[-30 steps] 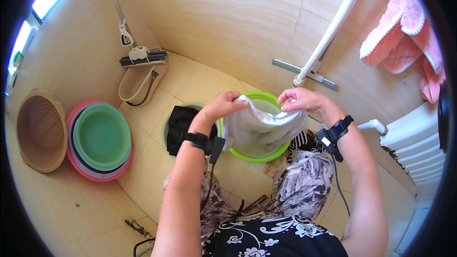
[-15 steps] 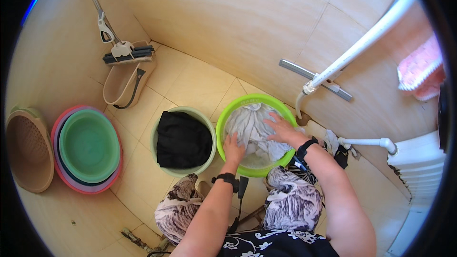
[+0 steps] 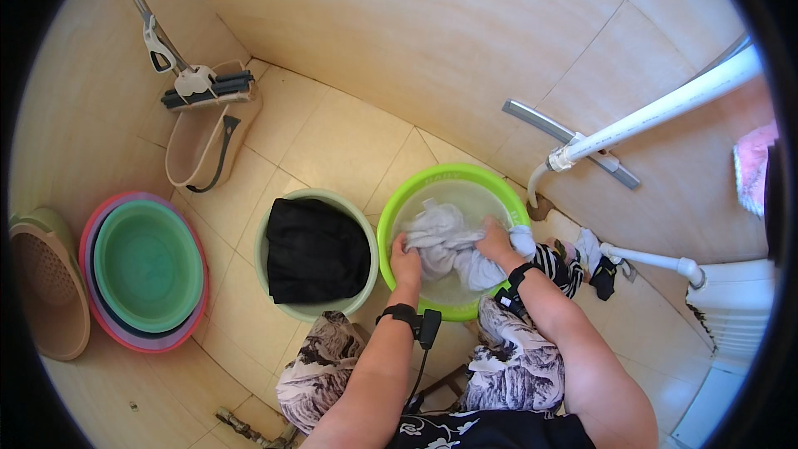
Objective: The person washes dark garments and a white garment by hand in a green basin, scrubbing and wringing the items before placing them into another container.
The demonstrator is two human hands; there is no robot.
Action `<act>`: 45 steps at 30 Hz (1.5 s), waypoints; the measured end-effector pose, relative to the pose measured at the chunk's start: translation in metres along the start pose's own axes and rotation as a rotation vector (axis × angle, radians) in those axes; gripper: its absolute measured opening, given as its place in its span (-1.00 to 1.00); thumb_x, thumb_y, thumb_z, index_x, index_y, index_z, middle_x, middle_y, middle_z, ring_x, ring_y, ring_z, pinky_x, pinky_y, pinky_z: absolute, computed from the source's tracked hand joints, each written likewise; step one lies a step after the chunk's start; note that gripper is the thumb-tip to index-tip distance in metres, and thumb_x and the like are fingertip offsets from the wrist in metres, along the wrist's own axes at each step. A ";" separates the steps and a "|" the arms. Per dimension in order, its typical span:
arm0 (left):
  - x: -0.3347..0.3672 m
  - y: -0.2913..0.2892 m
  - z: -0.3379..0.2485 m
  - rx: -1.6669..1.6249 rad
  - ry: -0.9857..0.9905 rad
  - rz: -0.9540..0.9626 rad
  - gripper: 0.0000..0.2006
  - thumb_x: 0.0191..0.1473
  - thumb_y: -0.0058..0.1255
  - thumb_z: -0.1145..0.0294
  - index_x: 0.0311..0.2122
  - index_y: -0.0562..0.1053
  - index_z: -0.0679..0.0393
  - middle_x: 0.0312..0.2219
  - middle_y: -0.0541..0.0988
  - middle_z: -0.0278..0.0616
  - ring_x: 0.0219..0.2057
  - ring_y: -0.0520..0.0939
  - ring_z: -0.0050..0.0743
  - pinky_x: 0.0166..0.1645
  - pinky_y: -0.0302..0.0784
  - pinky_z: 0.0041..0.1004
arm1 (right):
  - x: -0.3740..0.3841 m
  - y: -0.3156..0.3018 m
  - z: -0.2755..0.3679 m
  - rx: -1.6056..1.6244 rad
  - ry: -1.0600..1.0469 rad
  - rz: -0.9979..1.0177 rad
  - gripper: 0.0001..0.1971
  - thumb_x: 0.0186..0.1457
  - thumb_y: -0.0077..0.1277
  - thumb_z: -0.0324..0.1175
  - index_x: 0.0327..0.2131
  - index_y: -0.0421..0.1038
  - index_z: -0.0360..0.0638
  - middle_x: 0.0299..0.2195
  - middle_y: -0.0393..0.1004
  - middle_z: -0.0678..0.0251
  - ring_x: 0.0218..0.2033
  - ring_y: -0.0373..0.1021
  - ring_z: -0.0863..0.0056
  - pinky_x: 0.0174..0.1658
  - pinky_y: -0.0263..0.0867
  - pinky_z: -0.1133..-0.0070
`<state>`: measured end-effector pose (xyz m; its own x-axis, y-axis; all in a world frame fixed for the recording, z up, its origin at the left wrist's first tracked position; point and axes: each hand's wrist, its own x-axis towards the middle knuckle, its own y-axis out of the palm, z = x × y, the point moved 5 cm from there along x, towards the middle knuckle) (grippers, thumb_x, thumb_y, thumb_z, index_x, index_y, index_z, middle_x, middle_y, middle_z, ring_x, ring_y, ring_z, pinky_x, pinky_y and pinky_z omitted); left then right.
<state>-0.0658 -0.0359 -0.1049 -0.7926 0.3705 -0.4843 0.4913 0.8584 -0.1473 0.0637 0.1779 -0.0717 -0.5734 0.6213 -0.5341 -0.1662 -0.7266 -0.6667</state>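
Note:
A bright green basin [image 3: 388,276] holds cloudy water and a bunched, wet white cloth [image 3: 445,235]. At the cloth's left end, my left hand [image 3: 406,263] has its fingers closed round a fold. My right hand [image 3: 496,244] grips the cloth's right side, fingers curled into it and partly hidden. Both wrists wear black straps. Just left of the basin stands a pale green bucket [image 3: 320,310] with a folded black cloth [image 3: 316,251] inside.
Stacked basins [image 3: 150,259] and a brown perforated basket [image 3: 51,291] lean at the left. A sponge mop [image 3: 196,83] rests on a beige mop bucket [image 3: 199,154]. Loose clothes [image 3: 573,266] lie right of the green basin, near a white pipe [image 3: 665,116] and a squeegee [image 3: 532,120].
Both hands, spread over the cloth before, have closed on it. The cloth is gathered into a narrower bunch, with more water showing around it. The view has shifted slightly.

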 end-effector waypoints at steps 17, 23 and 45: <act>-0.034 0.051 -0.037 -0.893 -0.283 0.144 -0.58 0.21 -0.23 0.03 -0.02 0.38 0.15 -0.11 0.48 -0.06 -0.14 0.54 -0.15 -0.05 0.49 -0.23 | -0.102 -0.011 0.101 0.367 -0.397 0.637 -0.54 -0.03 0.23 -0.22 -0.07 0.43 -0.21 -0.29 0.54 0.30 -0.24 0.42 0.58 -0.12 0.34 0.58; -0.038 0.054 -0.051 -0.912 -0.370 0.272 -0.65 0.20 -0.22 0.04 -0.15 0.42 0.10 -0.32 0.56 -0.16 -0.32 0.58 -0.25 -0.24 0.52 -0.31 | -0.106 -0.003 0.102 0.105 -0.381 0.095 -0.59 0.08 -0.10 0.04 -0.23 0.50 -0.05 -0.32 0.49 -0.05 -0.27 0.44 0.04 -0.19 0.35 0.32; -0.011 0.019 -0.015 -0.369 -0.280 0.106 -0.40 0.09 -0.05 0.42 0.24 0.09 0.13 0.10 0.32 -0.04 0.07 0.39 -0.18 0.06 0.35 -0.30 | -0.026 0.024 0.048 -0.385 -0.391 0.295 -0.36 -0.09 0.11 -0.15 0.11 0.21 -0.08 -0.05 0.39 -0.03 -0.01 0.32 0.01 0.03 0.27 0.33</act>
<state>-0.0530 -0.0187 -0.0889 -0.5921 0.3966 -0.7015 0.3633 0.9084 0.2069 0.0366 0.1298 -0.0492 -0.8144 0.2043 -0.5431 0.3032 -0.6482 -0.6985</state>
